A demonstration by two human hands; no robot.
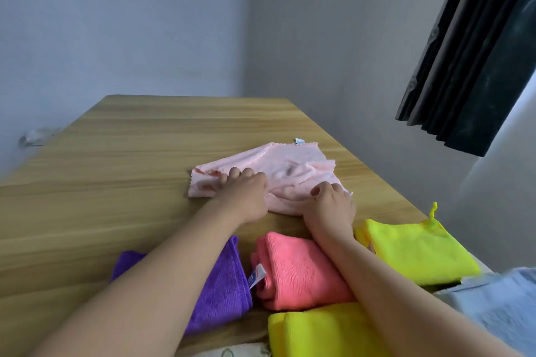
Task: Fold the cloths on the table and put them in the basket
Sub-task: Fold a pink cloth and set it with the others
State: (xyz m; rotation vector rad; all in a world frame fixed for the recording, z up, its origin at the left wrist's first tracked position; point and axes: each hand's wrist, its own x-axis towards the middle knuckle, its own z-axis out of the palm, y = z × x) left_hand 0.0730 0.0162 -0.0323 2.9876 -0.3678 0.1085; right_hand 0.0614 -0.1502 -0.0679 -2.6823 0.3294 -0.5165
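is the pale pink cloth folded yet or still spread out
Partly folded: the pale pink cloth lies rumpled, layers overlapping, under both hands, not a neat square.

A wooden counter (pixel 121 153) with pale grain fills the lower half of the frame, its far edge meeting a corner of two plain bluish-grey walls (pixel 124 23). A dark pleated curtain (pixel 475 61) hangs at the upper right, with bright daylight showing along its lower right edge.
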